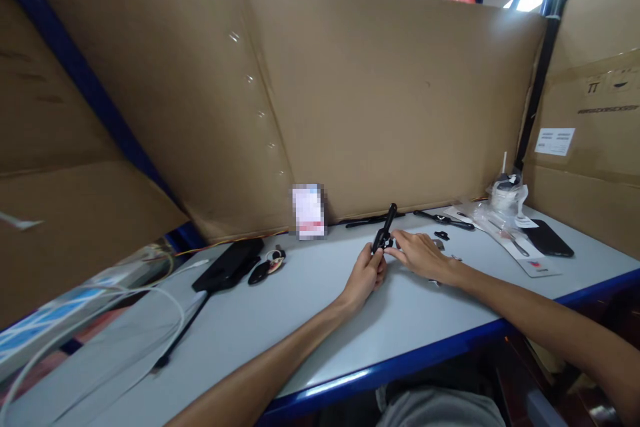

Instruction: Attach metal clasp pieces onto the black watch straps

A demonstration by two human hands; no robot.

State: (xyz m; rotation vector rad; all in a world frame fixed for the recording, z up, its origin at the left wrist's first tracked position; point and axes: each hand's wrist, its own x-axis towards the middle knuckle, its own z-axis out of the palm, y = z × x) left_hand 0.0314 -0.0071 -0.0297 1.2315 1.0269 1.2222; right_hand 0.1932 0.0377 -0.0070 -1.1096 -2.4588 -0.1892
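My left hand (367, 272) is closed around the lower end of a black rod-shaped device (391, 215), which stands tilted above the table with its rounded tip up. My right hand (417, 252) meets it from the right, thumb and fingertips pinched at a small black part near the device's lower end. Exactly what that part is, I cannot make out. Just right of my right hand lie a small black clip-like piece (442, 235) and a few small metal bits (435, 282), partly hidden by my hand and forearm.
Behind the table (320, 320) rises a cardboard wall (390, 100), a blurred card (309, 212) leaning there. Keys (267, 268) and a black box (230, 265) with a cable lie left. Rightward are a black strap (445, 219), plastic packaging (507, 240) and a phone (549, 238).
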